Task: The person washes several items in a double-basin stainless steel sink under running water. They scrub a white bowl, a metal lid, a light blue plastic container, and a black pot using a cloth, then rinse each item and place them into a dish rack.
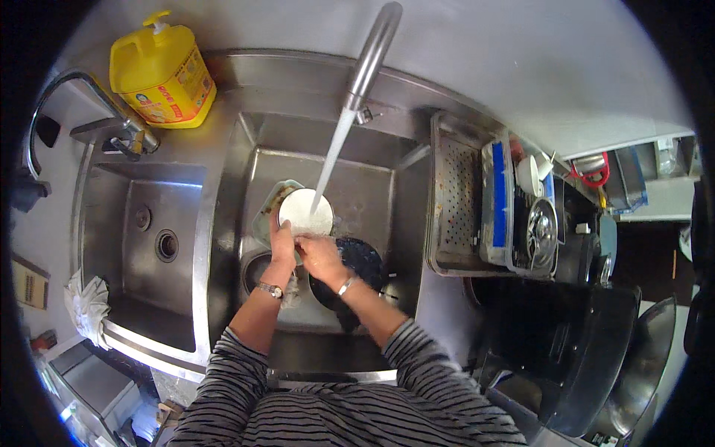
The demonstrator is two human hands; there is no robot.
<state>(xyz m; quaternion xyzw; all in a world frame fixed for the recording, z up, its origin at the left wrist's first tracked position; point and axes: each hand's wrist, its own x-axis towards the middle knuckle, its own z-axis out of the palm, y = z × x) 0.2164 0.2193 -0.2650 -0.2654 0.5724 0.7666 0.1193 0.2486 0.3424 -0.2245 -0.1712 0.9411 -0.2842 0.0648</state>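
Observation:
Water runs from the metal faucet (375, 53) onto a round white dish (304, 208) over the large steel sink basin (374, 207). My left hand (282, 240) grips the dish at its left edge, thumb on top. Against the dish's near edge lies my right hand (319, 256), its fingers bent; whether they hold anything is hidden. Beneath the dish sits a pale green dish (265, 211) with brown residue. A dark round pan or bowl (360, 268) rests under my right wrist, and a whitish cloth (291, 295) lies between my forearms.
Left of me is a smaller sink basin (162, 218) with a drain and a cloth (89, 310) over its corner. A yellow pump jug (162, 75) stands behind. On the right are a perforated tray (455, 195), a plastic bin (496, 207) with dishes, and a wok (642, 357).

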